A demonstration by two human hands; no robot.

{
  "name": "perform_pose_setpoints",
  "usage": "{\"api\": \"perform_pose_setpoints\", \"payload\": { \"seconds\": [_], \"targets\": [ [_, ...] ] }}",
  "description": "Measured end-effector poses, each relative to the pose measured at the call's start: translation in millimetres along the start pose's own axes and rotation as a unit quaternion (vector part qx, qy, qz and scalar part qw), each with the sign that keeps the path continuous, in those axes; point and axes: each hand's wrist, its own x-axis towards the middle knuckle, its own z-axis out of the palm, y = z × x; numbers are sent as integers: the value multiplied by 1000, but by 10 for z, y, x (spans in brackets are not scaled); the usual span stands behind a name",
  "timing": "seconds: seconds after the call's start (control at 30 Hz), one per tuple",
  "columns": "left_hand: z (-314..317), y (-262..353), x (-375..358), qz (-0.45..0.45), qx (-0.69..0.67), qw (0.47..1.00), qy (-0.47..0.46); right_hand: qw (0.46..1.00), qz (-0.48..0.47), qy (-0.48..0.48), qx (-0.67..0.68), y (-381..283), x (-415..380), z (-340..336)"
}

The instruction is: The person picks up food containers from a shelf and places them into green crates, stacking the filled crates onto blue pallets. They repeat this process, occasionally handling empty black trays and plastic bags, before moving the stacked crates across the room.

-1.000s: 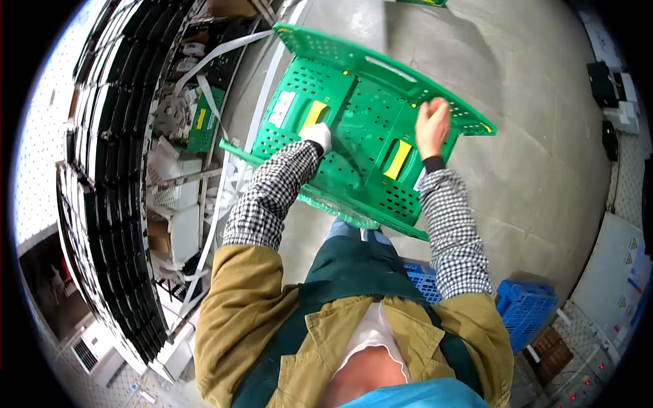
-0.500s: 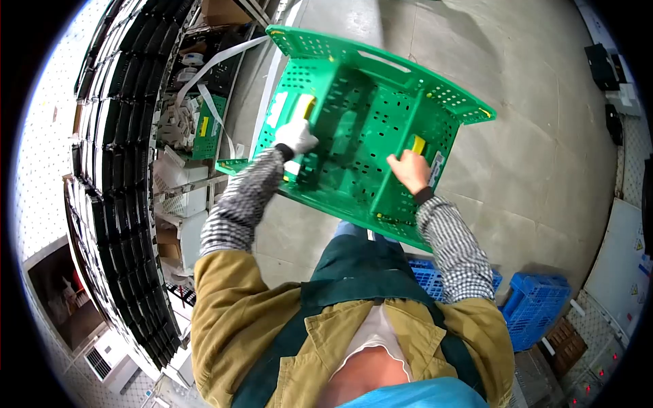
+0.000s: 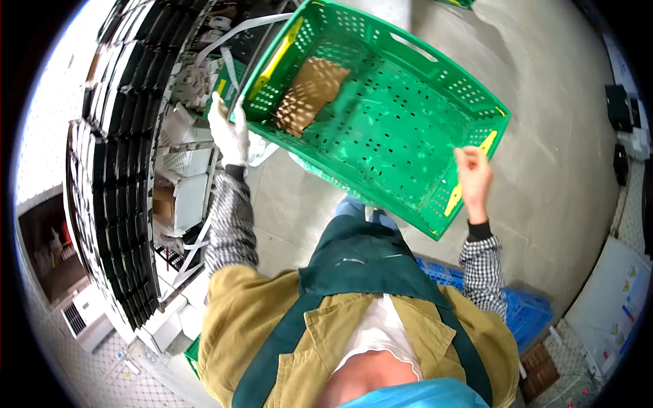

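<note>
A green perforated crate point(image 3: 388, 115) lies in front of me with its mouth facing up and its end walls upright. A torn piece of brown cardboard point(image 3: 309, 95) rests inside on the left. Yellow handles mark the left and right ends. My left hand point(image 3: 230, 132), in a white glove, is beside the crate's near left corner, thumb and fingers spread. At the right end wall, my bare right hand point(image 3: 474, 178) overlaps the yellow handle point(image 3: 454, 200), its fingers loosely bent and nothing visible in them.
Stacked black trays point(image 3: 122, 156) line the left side, beside a shelf with white bins point(image 3: 190, 204). A pale strap point(image 3: 235, 30) hangs near the crate's far left corner. Blue crates point(image 3: 530, 316) stand low on the right. Grey floor point(image 3: 544, 170) extends beyond the crate.
The crate's end walls, folded inward under my hands before, now stand upright, uncovering the cardboard. My left hand has moved left outside the crate; my right hand has moved right to the end wall.
</note>
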Motion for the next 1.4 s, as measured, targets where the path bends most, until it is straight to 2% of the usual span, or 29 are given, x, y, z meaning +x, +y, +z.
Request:
{"api": "perform_pose_setpoints", "payload": {
  "seconds": [0.03, 0.1, 0.17, 0.23, 0.33, 0.43, 0.47, 0.5, 0.53, 0.57, 0.6, 0.67, 0.7, 0.77, 0.83, 0.87, 0.9, 0.97, 1.03, 1.07, 1.1, 1.17, 1.27, 1.33, 1.37, 1.4],
  "targets": [
    [-64, -16, -263, -18, -64, 998, 11, 996, -21, -69, 51, -181, 68, 291],
    [-267, 114, -795, -69, -60, 996, -21, 965, -24, -231, 120, -325, 223, 1031],
    [-415, 143, -1201, -104, -109, 988, -32, 925, 100, -328, 163, -257, 299, 1975],
    [-520, -21, -1526, -182, -144, 971, -58, 857, 250, -395, 216, -261, 482, 2762],
    [-619, -392, -1804, -253, -145, 951, -98, 870, 355, -280, 199, -378, 716, 3718],
    [-758, -702, -1776, -331, -186, 915, -140, 891, 400, -126, 175, -536, 828, 4199],
    [-792, -813, -1721, -340, -195, 908, -150, 882, 423, -98, 184, -468, 888, 4354],
    [-813, -921, -1659, -345, -206, 902, -158, 871, 418, -61, 251, -232, 950, 4549],
    [-826, -1066, -1622, -346, -220, 898, -157, 877, 381, -141, 258, -601, 963, 4225],
    [-854, -1204, -1594, -349, -237, 894, -149, 876, 324, -136, 330, -691, 1020, 4000],
    [-916, -1329, -1605, -356, -254, 888, -141, 918, 151, -26, 365, -668, 1144, 3831],
    [-1056, -1564, -1695, -371, -257, 882, -136, 898, 88, 73, 426, -1437, 1145, 2842],
    [-1150, -1628, -1758, -422, -261, 858, -135, 896, 104, 92, 421, -1608, 1133, 2488],
    [-1171, -1930, -2208, -466, -248, 842, -109, 865, 65, 65, 493, -1941, 875, 2086],
    [-1186, -1921, -2511, -500, -268, 819, -80, 928, -73, -78, 356, -1927, 423, 2117],
    [-1202, -1884, -2691, -520, -275, 806, -63, 936, -117, -133, 303, -2022, 102, 2255],
    [-1209, -1868, -2858, -533, -284, 795, -58, 933, -137, -197, 270, -2195, -312, 2481],
    [-1172, -1805, -3276, -546, -309, 777, -43, 905, -107, -346, 222, -2257, -1123, 3007],
    [-1173, -1682, -3628, -565, -320, 760, -36, 850, -30, -507, 140, -1767, -1823, 3648],
    [-1181, -1584, -3834, -589, -305, 748, -29, 868, -153, -464, 85, -1431, -2143, 3933],
    [-1182, -1517, -4034, -612, -292, 735, -23, 856, -231, -462, -31, -1308, -2348, 3997],
    [-1265, -1361, -4440, -620, -280, 732, -31, 845, -255, -464, -78, -541, -2697, 4293],
    [-1322, -1304, -5047, -604, -266, 751, -30, 817, -279, -444, -239, 481, -2877, 4520],
    [-1356, -1311, -5305, -639, -243, 729, -41, 812, -289, -377, -339, 1259, -2805, 4659],
    [-1368, -1327, -5428, -664, -235, 708, -58, 830, -250, -344, -361, 1298, -2745, 4602],
    [-1349, -1368, -5568, -650, -237, 720, -55, 857, -242, -307, -336, 1492, -2649, 4651]
  ]
}}
